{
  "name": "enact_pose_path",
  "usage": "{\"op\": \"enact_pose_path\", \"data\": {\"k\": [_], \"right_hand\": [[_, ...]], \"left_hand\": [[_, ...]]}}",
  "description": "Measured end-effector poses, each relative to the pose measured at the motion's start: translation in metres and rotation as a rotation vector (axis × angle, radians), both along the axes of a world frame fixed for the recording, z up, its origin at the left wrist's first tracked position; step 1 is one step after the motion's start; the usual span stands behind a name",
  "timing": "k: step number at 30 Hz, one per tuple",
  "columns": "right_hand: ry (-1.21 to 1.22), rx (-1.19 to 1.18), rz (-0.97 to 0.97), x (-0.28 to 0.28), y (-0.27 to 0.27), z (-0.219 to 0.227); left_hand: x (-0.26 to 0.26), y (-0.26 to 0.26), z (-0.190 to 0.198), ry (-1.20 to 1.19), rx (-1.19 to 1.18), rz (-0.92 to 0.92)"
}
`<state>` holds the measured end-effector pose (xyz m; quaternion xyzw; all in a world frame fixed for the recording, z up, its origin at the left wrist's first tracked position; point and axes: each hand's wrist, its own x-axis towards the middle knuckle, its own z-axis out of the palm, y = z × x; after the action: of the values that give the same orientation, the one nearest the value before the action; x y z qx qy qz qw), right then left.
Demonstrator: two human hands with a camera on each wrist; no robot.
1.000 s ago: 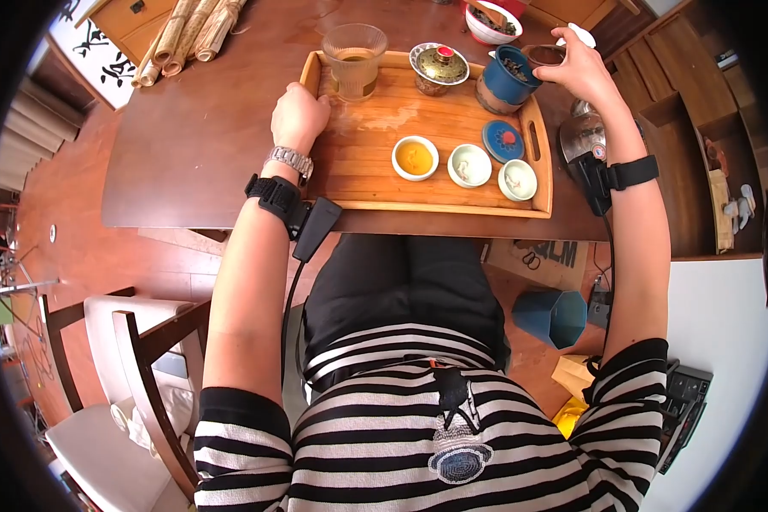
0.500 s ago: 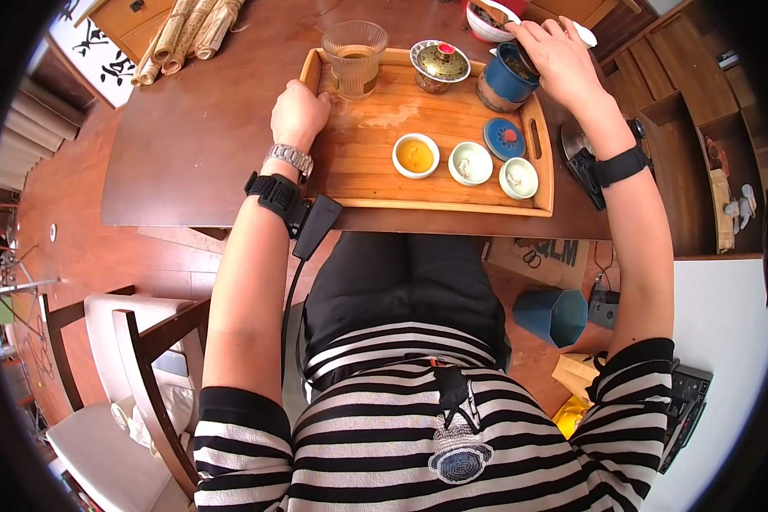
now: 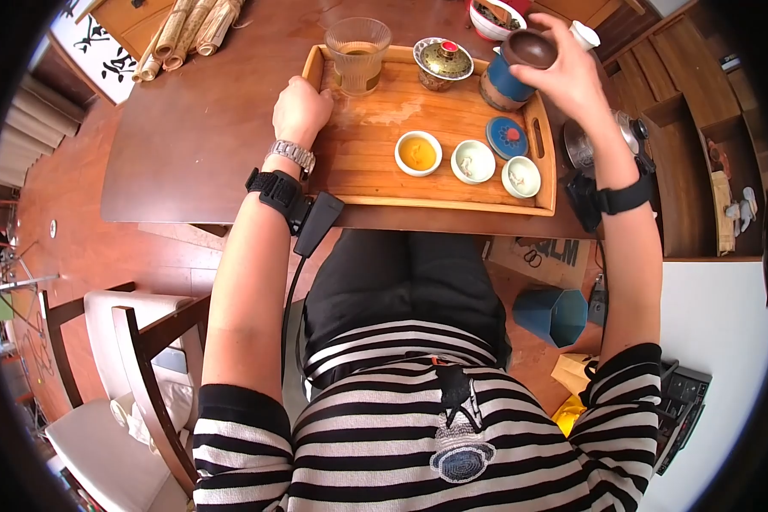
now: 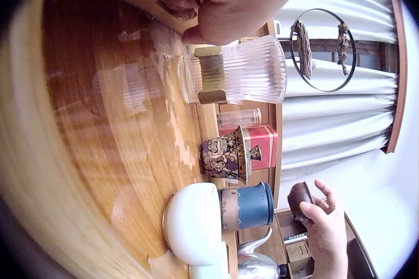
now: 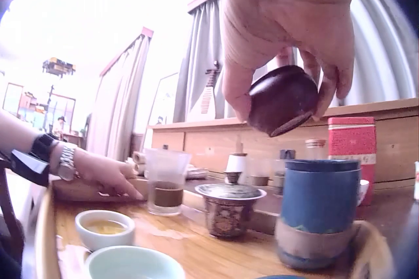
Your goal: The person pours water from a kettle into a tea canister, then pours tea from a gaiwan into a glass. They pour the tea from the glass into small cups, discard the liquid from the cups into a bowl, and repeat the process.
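My right hand [image 3: 572,81] holds a small dark brown bowl [image 3: 529,49] above the blue cup [image 3: 505,85] at the tray's back right corner. In the right wrist view, the bowl [image 5: 283,100] is pinched between thumb and fingers, apart from the blue cup [image 5: 321,200] below. My left hand [image 3: 303,111] grips the left edge of the wooden tray [image 3: 358,162], its fingers curled round it. Beside that hand stands a ribbed glass [image 3: 357,64] with amber liquid. A patterned lidded bowl [image 3: 443,61] sits between glass and blue cup.
Near the tray's front are a cup of yellow liquid [image 3: 418,154] and two pale cups [image 3: 473,162], with a blue lid [image 3: 508,137] behind them. A kettle [image 3: 578,145] stands right of the tray. Behind it are a red-and-white bowl [image 3: 491,20] and rolled bundles [image 3: 179,38].
My right hand has turned the brown bowl so its dark round face shows above the blue cup, and has drawn slightly nearer the body. The left hand stays at the tray edge.
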<state>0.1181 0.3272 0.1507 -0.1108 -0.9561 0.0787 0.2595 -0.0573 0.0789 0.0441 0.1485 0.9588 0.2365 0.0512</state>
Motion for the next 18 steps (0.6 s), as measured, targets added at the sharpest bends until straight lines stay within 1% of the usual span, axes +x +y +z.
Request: {"op": "enact_pose_path", "data": {"k": [1, 2, 5, 7, 8, 9, 12, 15, 17, 18], "right_hand": [[0.003, -0.111, 0.027, 0.000, -0.011, -0.004], [-0.096, -0.308, -0.013, 0.001, -0.029, -0.007], [-0.181, -0.518, 0.151, 0.000, -0.055, -0.035], [-0.274, -0.459, 0.101, -0.004, -0.064, -0.050], [-0.250, -0.368, 0.115, -0.006, -0.067, -0.058], [-0.277, -0.382, 0.086, -0.006, -0.071, -0.061], [-0.266, -0.408, 0.116, -0.009, -0.067, -0.076], [-0.216, -0.475, 0.101, -0.011, -0.066, -0.081], [-0.308, -0.535, 0.050, -0.012, -0.065, -0.082], [-0.309, -0.535, 0.050, -0.011, -0.065, -0.083]], "left_hand": [[0.000, 0.000, -0.001, 0.007, 0.001, -0.001], [0.000, 0.000, -0.001, 0.008, 0.001, -0.003], [-0.001, 0.000, -0.002, 0.011, -0.004, -0.002], [-0.001, 0.000, -0.003, 0.013, 0.003, -0.006], [-0.001, 0.000, -0.003, 0.014, 0.001, -0.006], [-0.001, 0.001, -0.002, 0.012, 0.003, -0.004], [-0.003, 0.000, -0.002, -0.002, 0.000, -0.010], [-0.002, 0.001, -0.002, 0.000, -0.007, -0.015], [-0.002, 0.000, -0.002, 0.011, -0.011, -0.011], [-0.002, 0.001, -0.002, 0.010, -0.014, -0.010]]}}
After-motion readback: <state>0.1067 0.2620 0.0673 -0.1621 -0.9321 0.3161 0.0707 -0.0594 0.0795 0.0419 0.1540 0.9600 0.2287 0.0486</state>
